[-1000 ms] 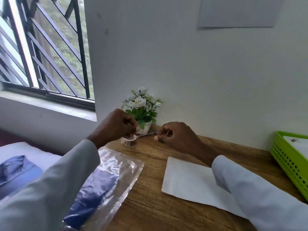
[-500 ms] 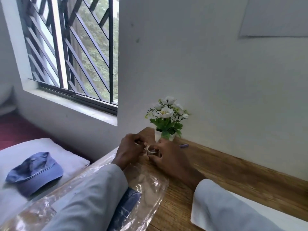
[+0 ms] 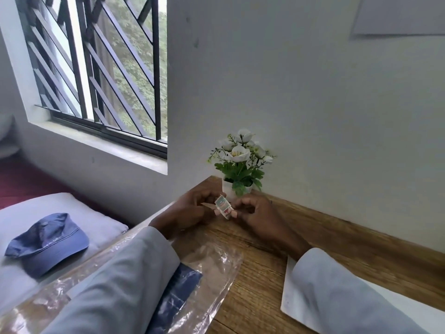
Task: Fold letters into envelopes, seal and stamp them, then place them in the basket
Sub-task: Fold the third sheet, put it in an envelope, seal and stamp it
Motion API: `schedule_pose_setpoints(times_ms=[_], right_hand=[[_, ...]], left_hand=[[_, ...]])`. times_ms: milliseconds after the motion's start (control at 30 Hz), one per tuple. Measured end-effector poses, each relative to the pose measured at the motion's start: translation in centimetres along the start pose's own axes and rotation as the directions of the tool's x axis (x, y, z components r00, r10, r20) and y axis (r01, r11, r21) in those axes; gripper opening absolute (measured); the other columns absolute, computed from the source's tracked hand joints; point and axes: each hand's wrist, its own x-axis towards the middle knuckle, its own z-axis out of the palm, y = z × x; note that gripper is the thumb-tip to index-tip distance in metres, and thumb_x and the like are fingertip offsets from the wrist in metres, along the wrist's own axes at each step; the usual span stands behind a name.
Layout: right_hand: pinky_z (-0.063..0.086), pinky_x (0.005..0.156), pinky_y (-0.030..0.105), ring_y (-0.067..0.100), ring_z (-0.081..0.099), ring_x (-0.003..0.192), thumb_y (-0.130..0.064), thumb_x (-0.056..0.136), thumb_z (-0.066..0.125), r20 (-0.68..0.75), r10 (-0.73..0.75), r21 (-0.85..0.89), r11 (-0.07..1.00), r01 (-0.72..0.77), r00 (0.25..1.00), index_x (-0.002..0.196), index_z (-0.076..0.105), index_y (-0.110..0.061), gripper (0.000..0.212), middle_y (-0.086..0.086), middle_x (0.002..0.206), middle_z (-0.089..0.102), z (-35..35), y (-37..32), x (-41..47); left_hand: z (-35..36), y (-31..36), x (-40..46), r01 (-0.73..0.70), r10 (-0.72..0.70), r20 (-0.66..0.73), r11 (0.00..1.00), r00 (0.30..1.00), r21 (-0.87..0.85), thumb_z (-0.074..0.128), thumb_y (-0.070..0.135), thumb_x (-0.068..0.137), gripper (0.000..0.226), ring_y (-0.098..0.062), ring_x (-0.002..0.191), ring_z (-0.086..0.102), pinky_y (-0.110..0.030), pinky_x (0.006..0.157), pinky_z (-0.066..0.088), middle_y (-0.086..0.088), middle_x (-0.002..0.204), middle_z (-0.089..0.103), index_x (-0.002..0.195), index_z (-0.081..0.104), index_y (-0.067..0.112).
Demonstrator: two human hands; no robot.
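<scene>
Two hands (image 3: 190,210) (image 3: 255,213) on small papery stamp (image 3: 223,206)

wall: plain white wall (image 3: 301,92)
window: black-barred window (image 3: 96,68), trees outside, daylight
desk: wooden desk (image 3: 337,242) against the wall

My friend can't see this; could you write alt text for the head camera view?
Two hands, left hand and right hand, pinch a small stamp above a wooden desk, near a potted white flower and an envelope.
</scene>
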Motion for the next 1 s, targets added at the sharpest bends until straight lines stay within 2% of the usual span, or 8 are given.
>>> schedule_pose_setpoints(times_ms=[100,167,367,467,600,667,867,1000], right_hand=[[0.056,0.083,0.025,0.011,0.069,0.094,-0.009,0.087,0.072,0.038,0.065,0.159,0.985,-0.070,0.997,0.106,0.075,-0.015,0.019,0.000,0.105,0.075,-0.3,0.5,0.0],[0.059,0.084,0.027,0.015,0.070,0.093,-0.005,0.088,0.071,0.075,0.075,0.227,0.970,-0.090,0.994,0.105,0.074,-0.012,0.020,0.005,0.105,0.075,-0.2,0.5,-0.2],[0.058,0.090,0.034,0.014,0.069,0.101,-0.001,0.091,0.064,-0.006,0.077,0.238,0.969,-0.073,0.997,0.090,0.074,-0.030,0.030,-0.002,0.107,0.074,-0.4,0.2,-0.1],[0.060,0.084,0.033,0.017,0.071,0.098,-0.006,0.094,0.062,-0.069,0.066,0.324,0.945,-0.041,0.995,0.089,0.074,-0.029,0.027,-0.003,0.102,0.075,-0.4,-0.3,-0.1],[0.052,0.068,0.013,0.003,0.066,0.089,-0.014,0.091,0.069,-0.076,-0.006,0.224,0.974,0.023,0.997,0.088,0.073,-0.033,0.020,-0.012,0.094,0.071,-0.2,-0.9,-0.4],[0.052,0.067,0.011,0.002,0.066,0.090,-0.013,0.090,0.070,-0.057,-0.018,0.219,0.975,0.030,0.998,0.088,0.073,-0.035,0.023,-0.013,0.096,0.071,-0.1,-1.0,-0.6],[0.057,0.075,0.025,0.014,0.068,0.094,-0.011,0.085,0.075,-0.041,-0.074,0.181,0.980,0.080,0.996,0.089,0.075,-0.032,0.021,-0.005,0.100,0.074,0.1,-1.2,-0.6],[0.058,0.076,0.033,0.019,0.069,0.087,-0.010,0.085,0.075,-0.033,-0.065,0.157,0.985,0.070,0.997,0.086,0.075,-0.021,0.011,0.000,0.092,0.074,0.0,-1.3,-0.5]], left_hand=[[-0.1,-0.1,0.2,-0.041,0.039,0.040,0.997,0.998,0.057,0.084,0.039,0.055,0.064,-0.023,0.105,0.066,-0.045,0.095,0.054,-0.002,0.112,0.071,0.116,0.067,0.026],[0.0,-0.1,0.1,-0.053,0.050,0.037,0.994,0.998,0.100,0.087,0.033,0.060,0.061,-0.022,0.104,0.067,-0.046,0.096,0.053,0.000,0.110,0.072,0.117,0.067,0.027],[0.8,-0.1,0.0,-0.135,0.158,-0.079,0.962,0.984,0.238,0.080,0.011,0.077,0.024,-0.009,0.072,0.063,-0.031,0.067,0.056,0.000,0.108,0.070,0.098,0.075,0.021],[1.1,0.0,0.4,-0.174,0.218,-0.095,0.925,0.971,0.339,0.082,0.021,0.075,0.024,-0.007,0.076,0.062,-0.032,0.070,0.055,0.005,0.105,0.072,0.098,0.076,0.022],[1.3,-0.2,0.9,-0.177,0.241,-0.126,0.906,0.962,0.385,0.087,0.030,0.067,0.034,-0.013,0.090,0.066,-0.041,0.080,0.058,0.007,0.103,0.072,0.098,0.077,0.021],[1.4,-0.2,1.0,-0.194,0.261,-0.125,0.900,0.957,0.390,0.088,0.033,0.065,0.035,-0.013,0.093,0.065,-0.041,0.082,0.058,0.008,0.102,0.072,0.096,0.077,0.022],[1.2,-0.6,1.0,-0.194,0.264,-0.129,0.896,0.956,0.400,0.083,0.049,0.057,0.045,-0.011,0.089,0.065,-0.041,0.079,0.058,0.008,0.102,0.071,0.094,0.076,0.023],[1.5,-0.2,1.0,-0.192,0.278,-0.141,0.877,0.950,0.440,0.089,0.031,0.064,0.036,-0.007,0.082,0.062,-0.025,0.072,0.055,0.005,0.104,0.070,0.096,0.075,0.021]])
